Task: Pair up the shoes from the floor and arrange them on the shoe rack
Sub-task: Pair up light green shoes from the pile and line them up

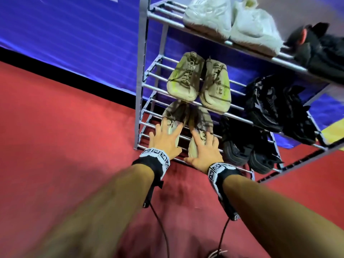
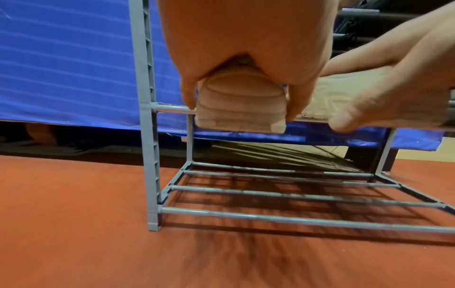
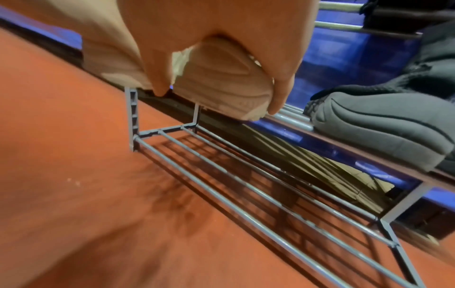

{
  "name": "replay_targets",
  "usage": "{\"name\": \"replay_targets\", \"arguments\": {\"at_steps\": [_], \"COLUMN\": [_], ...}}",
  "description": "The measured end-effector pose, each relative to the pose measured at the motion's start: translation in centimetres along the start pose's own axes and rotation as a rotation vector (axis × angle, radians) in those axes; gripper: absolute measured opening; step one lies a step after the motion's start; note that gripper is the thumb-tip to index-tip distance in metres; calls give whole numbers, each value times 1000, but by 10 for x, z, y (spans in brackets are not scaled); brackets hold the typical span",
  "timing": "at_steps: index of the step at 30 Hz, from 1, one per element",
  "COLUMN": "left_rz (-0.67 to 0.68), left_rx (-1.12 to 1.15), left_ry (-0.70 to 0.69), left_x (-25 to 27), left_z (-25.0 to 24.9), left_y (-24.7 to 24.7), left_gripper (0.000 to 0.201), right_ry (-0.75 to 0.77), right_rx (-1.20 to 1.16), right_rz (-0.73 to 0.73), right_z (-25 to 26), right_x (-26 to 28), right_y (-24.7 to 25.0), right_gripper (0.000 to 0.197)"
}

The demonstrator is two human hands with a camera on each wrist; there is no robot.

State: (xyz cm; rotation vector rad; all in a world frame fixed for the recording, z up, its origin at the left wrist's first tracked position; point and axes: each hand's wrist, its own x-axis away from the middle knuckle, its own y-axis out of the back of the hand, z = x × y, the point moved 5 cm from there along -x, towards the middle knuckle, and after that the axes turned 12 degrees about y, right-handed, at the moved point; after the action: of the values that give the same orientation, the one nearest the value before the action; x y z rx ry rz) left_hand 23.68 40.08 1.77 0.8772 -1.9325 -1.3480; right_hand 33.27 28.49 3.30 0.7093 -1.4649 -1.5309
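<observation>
- Currently at lower centre of the head view: left hand (image 1: 166,141) laid over the heel of the left beige shoe (image 1: 174,121), fingers spread on top; in the left wrist view, thumb and fingers curled down both sides of the heel (image 2: 240,103).
- Just to its right: right hand (image 1: 203,151) over the heel of the right beige shoe (image 1: 200,135), fingers spread on top; in the right wrist view, fingertips wrapped down either side of the heel (image 3: 221,85).
- Both beige shoes side by side on a lower shelf of the grey shoe rack (image 1: 140,71), toes pointing into the rack, heels at the front rail.
- One shelf up, centre of the head view: olive pair (image 1: 199,82), side by side.
- Top shelf, upper centre: white pair (image 1: 230,21); black shoe with red lining (image 1: 316,49) at upper right.
- Right side of the head view: black pairs on the middle shelf (image 1: 275,107) and the lower shelf (image 1: 247,146).
- Lowest shelf of bars visible under the held shoes in both wrist views (image 2: 295,198).
- Under the rack: red carpet (image 1: 65,127); behind it, blue sheet (image 1: 74,34).
- On both wrists: marker-patterned bands (image 1: 156,157), with cables trailing toward the bottom edge.
</observation>
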Motion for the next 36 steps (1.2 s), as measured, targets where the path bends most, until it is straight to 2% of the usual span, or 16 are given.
{"name": "replay_targets", "arguments": {"at_steps": [2, 5, 10, 15, 18, 20, 23, 28, 33, 36], "left_rz": [25, 45, 17, -17, 6, 26, 4, 74, 21, 55], "left_rx": [21, 24, 29, 89, 125, 135, 108, 126, 186, 172], "left_ry": [35, 52, -29, -49, -27, -4, 21, 36, 62, 58], "left_x": [5, 10, 1, -18, -26, -27, -30, -37, -42, -46], "left_z": [0, -1, -1, -6, -6, -7, -10, -11, -17, -14], "left_y": [0, 3, 11, 25, 22, 14, 12, 16, 18, 16], "left_gripper": [95, 95, 89, 75, 66, 63, 60, 58, 36, 39], "right_ry": [9, 40, 6, 13, 30, 22, 18, 27, 26, 26], "right_rx": [-18, 5, 55, 12, -40, -79, -147, -227, -251, -256], "right_rz": [26, 35, -76, -69, -52, -91, -112, -95, -81, -82], "right_z": [-3, -6, -8, -9, -9, -9, -10, -16, -17, -16], "right_x": [0, -4, -19, -32, -36, -35, -34, -33, -33, -33], "right_y": [0, 3, 10, 15, 11, 8, 8, 7, 6, 5], "right_gripper": [108, 102, 88, 84, 82, 81, 79, 78, 78, 78]}}
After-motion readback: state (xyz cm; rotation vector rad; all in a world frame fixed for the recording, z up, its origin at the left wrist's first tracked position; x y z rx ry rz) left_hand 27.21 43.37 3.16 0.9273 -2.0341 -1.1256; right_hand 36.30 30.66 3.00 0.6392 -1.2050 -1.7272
